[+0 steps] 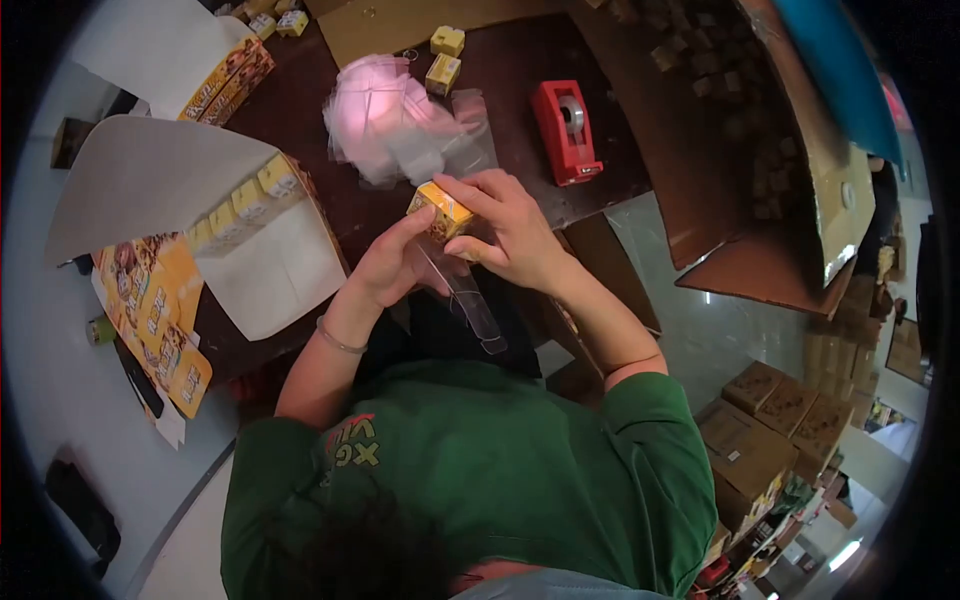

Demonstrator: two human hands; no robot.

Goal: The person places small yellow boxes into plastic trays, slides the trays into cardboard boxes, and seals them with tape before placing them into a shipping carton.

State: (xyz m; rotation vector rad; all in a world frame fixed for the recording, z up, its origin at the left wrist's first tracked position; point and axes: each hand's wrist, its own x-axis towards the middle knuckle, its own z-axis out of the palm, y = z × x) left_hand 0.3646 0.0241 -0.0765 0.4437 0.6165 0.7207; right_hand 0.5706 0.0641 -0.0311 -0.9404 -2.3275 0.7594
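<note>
1. Clear plastic sleeve [470, 300] hangs from the box toward my chest; only its upper end is pinched. Risk: it creases or slips free.
2. Left hand [385, 268] and right hand [505, 230] both clench the small yellow box [440, 212] above the table edge. Risk: squeezing dents a corner.
3. Pile of clear sleeves [395, 120] lies just beyond; an elbow nudge could scatter it toward the red tape dispenser [566, 130].

Dark wooden table [520, 60] — pale glossy floor [700, 330].
</note>
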